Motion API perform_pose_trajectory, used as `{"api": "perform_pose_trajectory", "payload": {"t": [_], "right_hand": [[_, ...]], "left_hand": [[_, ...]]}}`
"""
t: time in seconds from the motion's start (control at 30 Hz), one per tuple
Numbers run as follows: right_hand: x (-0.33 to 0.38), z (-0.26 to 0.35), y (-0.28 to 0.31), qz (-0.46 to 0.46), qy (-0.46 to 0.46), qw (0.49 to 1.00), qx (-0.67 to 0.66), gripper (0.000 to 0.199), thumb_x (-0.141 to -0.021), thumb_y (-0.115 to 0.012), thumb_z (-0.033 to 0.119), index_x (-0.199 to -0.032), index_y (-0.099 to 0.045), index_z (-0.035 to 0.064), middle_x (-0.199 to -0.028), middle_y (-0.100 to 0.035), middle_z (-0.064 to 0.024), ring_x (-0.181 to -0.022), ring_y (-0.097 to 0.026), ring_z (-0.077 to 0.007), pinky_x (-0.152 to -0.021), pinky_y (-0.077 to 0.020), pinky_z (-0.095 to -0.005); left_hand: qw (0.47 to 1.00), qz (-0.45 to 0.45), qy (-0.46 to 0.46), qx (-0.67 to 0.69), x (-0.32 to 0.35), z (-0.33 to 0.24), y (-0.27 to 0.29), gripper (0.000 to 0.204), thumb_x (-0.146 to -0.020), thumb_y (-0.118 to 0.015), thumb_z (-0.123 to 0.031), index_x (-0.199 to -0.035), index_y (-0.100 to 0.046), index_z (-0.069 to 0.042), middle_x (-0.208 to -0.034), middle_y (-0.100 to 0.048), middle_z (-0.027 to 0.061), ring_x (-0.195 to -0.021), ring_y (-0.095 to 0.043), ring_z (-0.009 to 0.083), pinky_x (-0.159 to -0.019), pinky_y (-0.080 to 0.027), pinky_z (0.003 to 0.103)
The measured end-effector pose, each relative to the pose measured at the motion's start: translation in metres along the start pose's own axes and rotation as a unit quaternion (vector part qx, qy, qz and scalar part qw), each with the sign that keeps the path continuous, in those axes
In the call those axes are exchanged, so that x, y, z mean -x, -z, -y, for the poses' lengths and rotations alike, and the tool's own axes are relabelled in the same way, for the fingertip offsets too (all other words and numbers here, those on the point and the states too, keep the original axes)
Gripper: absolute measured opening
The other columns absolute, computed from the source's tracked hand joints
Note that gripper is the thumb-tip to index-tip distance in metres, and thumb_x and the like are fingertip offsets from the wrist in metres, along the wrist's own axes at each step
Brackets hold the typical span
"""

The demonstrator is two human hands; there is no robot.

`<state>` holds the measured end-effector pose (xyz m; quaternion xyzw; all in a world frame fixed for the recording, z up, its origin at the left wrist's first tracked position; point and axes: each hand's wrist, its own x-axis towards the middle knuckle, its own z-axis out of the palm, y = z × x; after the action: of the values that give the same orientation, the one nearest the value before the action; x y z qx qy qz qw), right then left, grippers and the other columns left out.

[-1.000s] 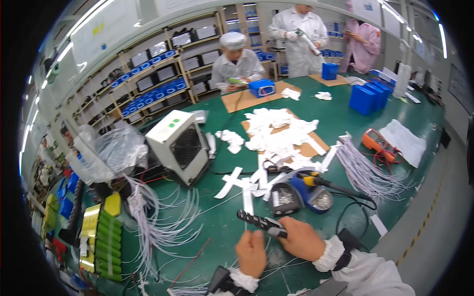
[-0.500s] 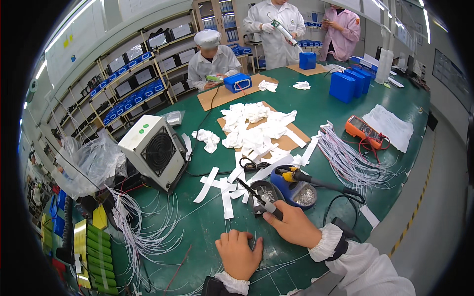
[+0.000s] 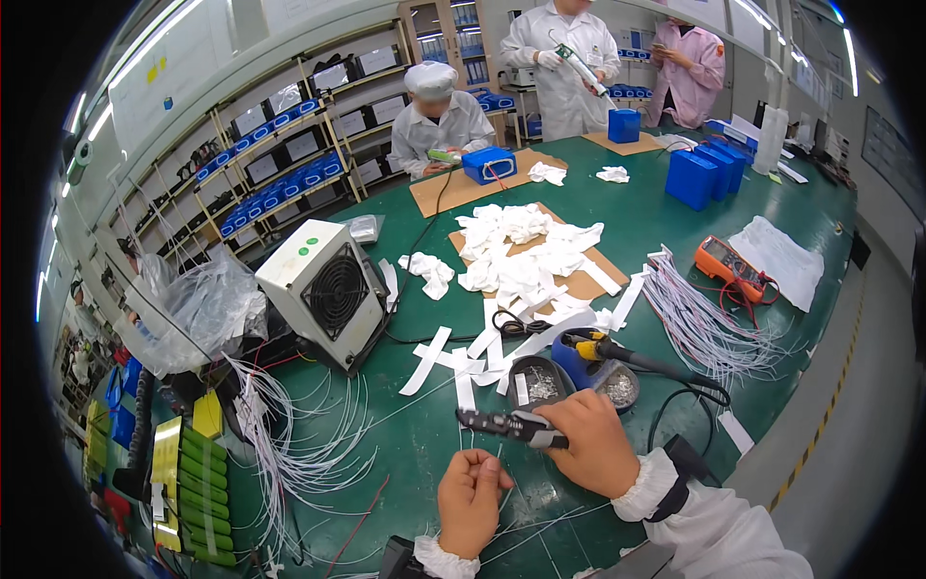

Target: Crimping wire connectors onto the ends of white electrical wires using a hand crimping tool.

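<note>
My right hand (image 3: 590, 446) grips a black wire-stripping tool (image 3: 503, 422) that points left over the green table (image 3: 675, 222). My left hand (image 3: 471, 500) is closed on the end of a thin white wire (image 3: 502, 504), just below the tool's jaws. Right behind the tool stand a small round dish with metal bits (image 3: 536, 382) and a soldering iron in its blue stand (image 3: 596, 349). White paper strips (image 3: 463, 365) lie scattered beyond.
A white box fan (image 3: 326, 289) stands at left, loose white wires (image 3: 299, 454) before it and another wire bundle (image 3: 699, 323) at right. An orange multimeter (image 3: 730, 267), crumpled white wipes (image 3: 521, 251) on cardboard, blue boxes (image 3: 693, 179). Three people work at the table's far end.
The view has shifted, so the table sits higher and nearer. My right hand with the tool has moved slightly right; my left hand has stayed just below it, holding the wire.
</note>
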<state>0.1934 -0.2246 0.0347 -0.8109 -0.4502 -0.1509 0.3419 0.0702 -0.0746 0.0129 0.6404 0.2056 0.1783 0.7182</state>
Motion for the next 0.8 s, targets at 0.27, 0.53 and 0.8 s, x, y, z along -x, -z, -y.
{"api": "perform_pose_trajectory", "payload": {"t": [0.27,0.53,0.8], "right_hand": [[0.007,0.001,-0.011,0.029,-0.013,0.999,-0.033,0.058,-0.064,-0.075,0.005,-0.119,-0.058,0.0022,-0.105,-0.064,-0.01,-0.1,-0.059,-0.0295,-0.083,-0.049,-0.0381],[0.009,0.005,-0.013,0.035,0.015,0.999,-0.018,0.068,-0.063,-0.073,0.002,-0.128,-0.052,0.0004,-0.121,-0.058,-0.0125,-0.109,-0.058,-0.0302,-0.086,-0.0492,-0.0389],[0.011,0.006,-0.014,0.038,0.035,0.999,-0.016,0.067,-0.063,-0.071,0.001,-0.128,-0.051,-0.0008,-0.12,-0.058,-0.0131,-0.11,-0.057,-0.0295,-0.088,-0.048,-0.0383]], "left_hand": [[1.0,-0.018,-0.024,-0.01,0.003,-0.004,0.003,0.017,-0.097,-0.062,-0.013,-0.097,-0.065,0.004,-0.082,-0.066,0.0061,-0.067,-0.058,0.0087,-0.061,-0.044,0.022],[0.992,-0.018,-0.079,0.096,0.001,0.01,0.005,0.011,-0.094,-0.062,-0.003,-0.101,-0.066,0.005,-0.089,-0.069,0.0088,-0.075,-0.063,0.013,-0.068,-0.052,0.027],[0.994,-0.035,-0.061,0.089,0.003,0.011,0.004,0.013,-0.091,-0.055,0.006,-0.098,-0.066,0.008,-0.097,-0.07,0.0131,-0.081,-0.066,0.0184,-0.071,-0.055,0.031]]}}
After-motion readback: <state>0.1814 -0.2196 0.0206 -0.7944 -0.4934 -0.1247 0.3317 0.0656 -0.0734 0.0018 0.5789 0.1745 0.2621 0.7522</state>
